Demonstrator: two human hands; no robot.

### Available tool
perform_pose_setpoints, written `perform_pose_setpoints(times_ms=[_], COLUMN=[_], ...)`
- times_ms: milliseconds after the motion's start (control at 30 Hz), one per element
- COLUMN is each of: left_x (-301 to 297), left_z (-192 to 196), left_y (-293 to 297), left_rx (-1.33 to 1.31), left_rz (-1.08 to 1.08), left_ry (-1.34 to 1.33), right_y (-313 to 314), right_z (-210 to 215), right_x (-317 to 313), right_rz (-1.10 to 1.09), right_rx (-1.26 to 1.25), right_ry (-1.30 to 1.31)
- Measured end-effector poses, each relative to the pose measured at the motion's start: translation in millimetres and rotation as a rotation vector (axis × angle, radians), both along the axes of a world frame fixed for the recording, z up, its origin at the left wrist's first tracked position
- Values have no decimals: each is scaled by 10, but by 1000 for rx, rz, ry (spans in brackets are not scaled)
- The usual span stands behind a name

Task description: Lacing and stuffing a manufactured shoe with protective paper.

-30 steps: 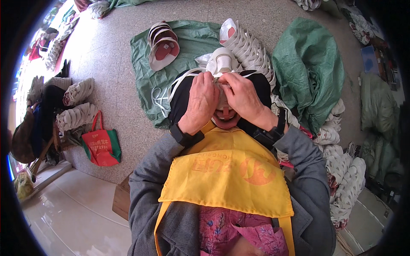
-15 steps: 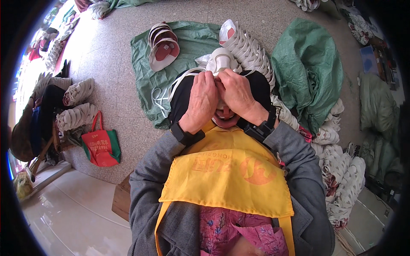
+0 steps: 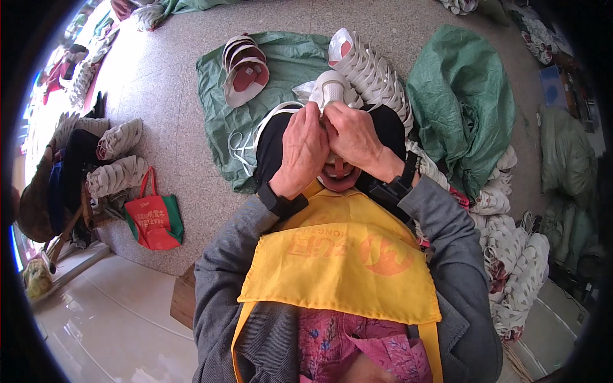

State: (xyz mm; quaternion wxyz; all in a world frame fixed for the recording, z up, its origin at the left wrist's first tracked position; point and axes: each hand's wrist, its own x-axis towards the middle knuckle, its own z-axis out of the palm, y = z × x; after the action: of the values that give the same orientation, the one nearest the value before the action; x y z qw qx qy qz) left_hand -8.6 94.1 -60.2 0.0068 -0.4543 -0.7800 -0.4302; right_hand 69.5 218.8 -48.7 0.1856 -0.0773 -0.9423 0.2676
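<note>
Shoe (image 3: 332,88) in the head view is a white one, sitting between the person's dark-trousered knees (image 3: 271,150), toe up at 12 o'clock and what looks like its reddish opening down at 6. Left hand (image 3: 303,145) and right hand (image 3: 359,140) are bunched over its middle, so call that the centre of the clock; the left comes in from about 7, the right from about 4. Fingers on both are curled inward and nearly meet, but the tips are tucked out of sight, so I honestly can't tell what they're pinching. White lace (image 3: 241,150) trails out at 9 onto a green sheet (image 3: 214,105). On that sheet at 10 there's a little nested stack of white uppers (image 3: 246,86) with reddish insides. At 1, a row of white shoe pieces (image 3: 375,83) packed tight together. Crumpled green sack (image 3: 461,96) just past 2. Big pile of white shoes (image 3: 527,274) around 4. Red-and-green bag (image 3: 153,220) out at 8. Yellow apron (image 3: 338,274) fills 6.
</note>
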Motion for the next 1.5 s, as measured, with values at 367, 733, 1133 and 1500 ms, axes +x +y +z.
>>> perform_pose_setpoints(times_ms=[367, 733, 1133, 1500], left_x=[-39, -66, -228, -408], left_z=[44, 303, 173, 170], left_y=[-20, 112, 113, -216], left_rx=[31, -7, 43, 111], left_rz=[-25, -304, -367, -260], left_ry=[-77, -536, -862, -969], right_y=[446, 462, 610, 667], right_z=[760, 608, 344, -11], right_x=[352, 54, 123, 560], right_rz=[-111, -28, -4, -77], right_rx=[-761, -864, -1145, -1216], right_ry=[-56, -35, 16, -127])
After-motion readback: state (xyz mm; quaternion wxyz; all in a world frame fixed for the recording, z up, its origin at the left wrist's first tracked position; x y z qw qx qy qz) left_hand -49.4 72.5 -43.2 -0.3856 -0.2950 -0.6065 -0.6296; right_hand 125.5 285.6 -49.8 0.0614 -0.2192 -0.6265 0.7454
